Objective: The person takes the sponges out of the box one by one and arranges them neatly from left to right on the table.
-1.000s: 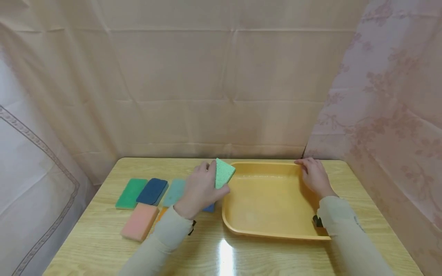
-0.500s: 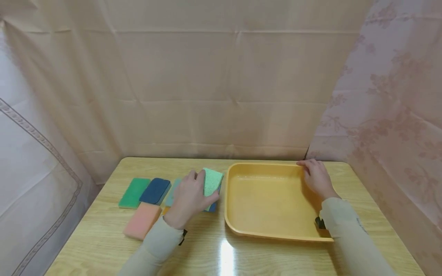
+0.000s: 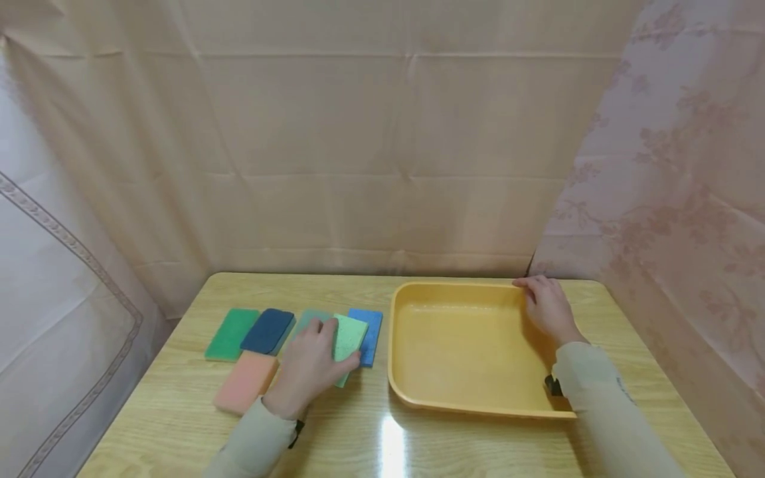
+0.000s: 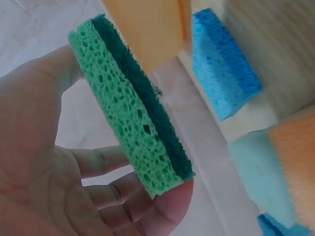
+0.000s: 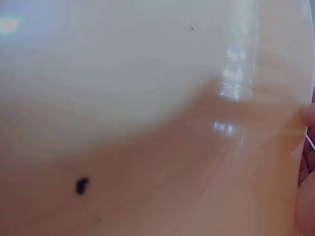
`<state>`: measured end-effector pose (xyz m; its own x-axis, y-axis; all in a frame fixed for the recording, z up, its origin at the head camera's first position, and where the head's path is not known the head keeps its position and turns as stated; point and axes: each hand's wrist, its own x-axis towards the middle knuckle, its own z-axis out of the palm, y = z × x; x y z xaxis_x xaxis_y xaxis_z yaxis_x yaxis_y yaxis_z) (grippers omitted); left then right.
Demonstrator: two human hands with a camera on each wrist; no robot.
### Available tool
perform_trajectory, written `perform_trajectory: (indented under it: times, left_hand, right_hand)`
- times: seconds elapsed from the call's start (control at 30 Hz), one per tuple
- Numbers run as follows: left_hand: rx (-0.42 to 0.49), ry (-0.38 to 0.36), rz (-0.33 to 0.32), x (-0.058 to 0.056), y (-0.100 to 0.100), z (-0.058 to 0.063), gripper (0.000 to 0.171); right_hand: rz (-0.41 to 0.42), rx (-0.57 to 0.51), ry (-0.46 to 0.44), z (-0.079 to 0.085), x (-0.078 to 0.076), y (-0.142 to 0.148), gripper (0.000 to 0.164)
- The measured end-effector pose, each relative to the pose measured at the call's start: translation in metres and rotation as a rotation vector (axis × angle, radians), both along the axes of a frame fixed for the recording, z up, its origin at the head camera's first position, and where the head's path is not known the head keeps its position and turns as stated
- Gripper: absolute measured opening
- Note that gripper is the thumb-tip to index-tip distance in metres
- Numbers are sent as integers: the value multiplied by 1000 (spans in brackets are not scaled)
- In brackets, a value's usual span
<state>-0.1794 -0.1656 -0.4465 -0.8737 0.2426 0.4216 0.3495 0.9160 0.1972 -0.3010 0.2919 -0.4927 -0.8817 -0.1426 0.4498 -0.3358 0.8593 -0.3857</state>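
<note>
My left hand [image 3: 306, 366] holds a light green sponge [image 3: 349, 337] between thumb and fingers, over the left part of the table. The left wrist view shows the sponge's porous side and dark green scouring layer [image 4: 142, 98]. A blue sponge [image 3: 372, 337] lies just right of it, beside the tray. Partly behind the hand is a pale teal sponge [image 3: 315, 318]; an orange sponge [image 4: 298, 157] shows in the left wrist view. At its far right corner, my right hand [image 3: 548, 311] grips the rim of a yellow plastic tray [image 3: 390, 352].
On the left of the wooden table [image 3: 161, 405] lie a green sponge [image 3: 232, 334], a dark blue sponge [image 3: 269, 330] and a pink sponge [image 3: 246, 382]. A beige curtain [image 3: 382, 166] hangs behind the table's far edge, and a floral cloth [image 3: 675, 199] hangs on the right.
My left hand has carried the light green sponge left and toward me, away from the tray's edge, uncovering the blue sponge. The right hand has stayed on the tray's rim.
</note>
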Motion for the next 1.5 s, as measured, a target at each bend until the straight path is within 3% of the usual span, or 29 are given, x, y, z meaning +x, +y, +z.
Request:
perform_trajectory:
  times: [0.37,0.63,0.9,1.13,1.3,1.5]
  left_hand:
    - [-61,-100,48,24,0,-14,69]
    - [-118,-83,36,42,8,-26,63]
    - [-127,-171,39,51,15,-32,64]
    - [-122,-148,27,50,16,-38,60]
    - [-130,-192,42,45,16,-40,61]
    - [-142,-185,51,45,17,-41,62]
  right_hand:
    - [-13,-4,-23,-3,-1,3,25]
    - [-5,1,-10,-2,0,3,24]
    - [-14,1,-18,1,0,2,24]
    - [-11,0,-11,0,-2,2,24]
    - [-9,2,-9,-1,-3,1,23]
    - [-14,-1,-29,-1,-3,1,23]
